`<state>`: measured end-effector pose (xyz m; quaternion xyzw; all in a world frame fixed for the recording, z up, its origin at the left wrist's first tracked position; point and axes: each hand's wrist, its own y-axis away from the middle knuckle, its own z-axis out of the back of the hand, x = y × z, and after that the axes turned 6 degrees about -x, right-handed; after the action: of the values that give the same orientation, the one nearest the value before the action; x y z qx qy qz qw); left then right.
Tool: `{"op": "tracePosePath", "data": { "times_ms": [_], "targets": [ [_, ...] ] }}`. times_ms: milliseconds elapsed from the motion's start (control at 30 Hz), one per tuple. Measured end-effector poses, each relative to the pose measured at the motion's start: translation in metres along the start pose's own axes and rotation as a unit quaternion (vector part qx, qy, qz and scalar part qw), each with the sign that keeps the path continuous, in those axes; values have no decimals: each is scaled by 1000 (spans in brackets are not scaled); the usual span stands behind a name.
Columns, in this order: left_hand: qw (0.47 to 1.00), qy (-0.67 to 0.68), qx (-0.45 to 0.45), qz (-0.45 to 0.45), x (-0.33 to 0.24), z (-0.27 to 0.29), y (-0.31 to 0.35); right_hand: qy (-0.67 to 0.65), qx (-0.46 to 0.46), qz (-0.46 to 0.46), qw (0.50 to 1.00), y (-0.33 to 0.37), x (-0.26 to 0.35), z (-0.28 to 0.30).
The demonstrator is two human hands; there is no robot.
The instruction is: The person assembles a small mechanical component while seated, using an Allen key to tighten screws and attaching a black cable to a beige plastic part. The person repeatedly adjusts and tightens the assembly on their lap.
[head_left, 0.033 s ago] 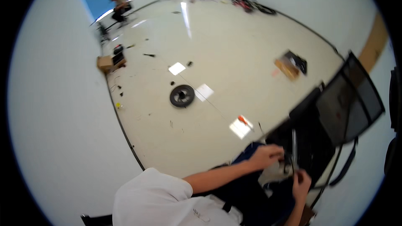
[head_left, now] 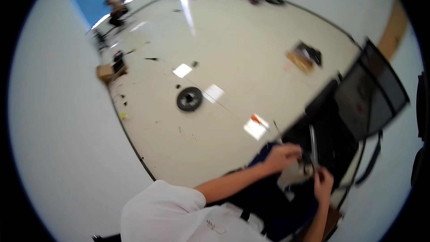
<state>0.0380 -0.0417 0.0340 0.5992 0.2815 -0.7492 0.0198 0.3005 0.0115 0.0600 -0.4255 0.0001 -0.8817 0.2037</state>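
Observation:
Over my lap, my left hand [head_left: 283, 157] has its fingers bent in toward a small dark and grey part [head_left: 307, 168]. Across from it, my right hand [head_left: 323, 183] pinches at the right side of the same spot. Both hands are closed, but blur and the fingers hide exactly what each one grips. A long silver bar [head_left: 313, 143] rises between them, pointing away from me. Pale beige material [head_left: 291, 178] lies just below the part, against my dark trousers.
A black mesh chair [head_left: 363, 101] stands close on my right. On the floor lie a black-tyred wheel [head_left: 181, 102], an orange-handled tool [head_left: 255, 118] and a brown and black bundle [head_left: 301, 60]. A cardboard box [head_left: 105, 72] sits by the left wall; a person [head_left: 117, 11] is seated far off.
The whole view has shifted slightly, so the floor and its things appear a little higher and further left. My hands keep nearly the same pose around the part.

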Motion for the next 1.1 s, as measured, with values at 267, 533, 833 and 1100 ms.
{"op": "tracePosePath", "data": {
  "times_ms": [267,533,833,1100],
  "targets": [
    [999,-3,31,20,1,-4,-4,39,-7,40,998,-82,30,-25],
    [999,28,29,19,7,-8,-2,73,67,77,992,-140,98,-51],
    [999,-36,23,21,1,1,-9,-22,207,108,972,-114,145,-60],
    [998,41,-1,43,1,-16,-10,99,95,39,990,-47,50,3]
  ]
}}
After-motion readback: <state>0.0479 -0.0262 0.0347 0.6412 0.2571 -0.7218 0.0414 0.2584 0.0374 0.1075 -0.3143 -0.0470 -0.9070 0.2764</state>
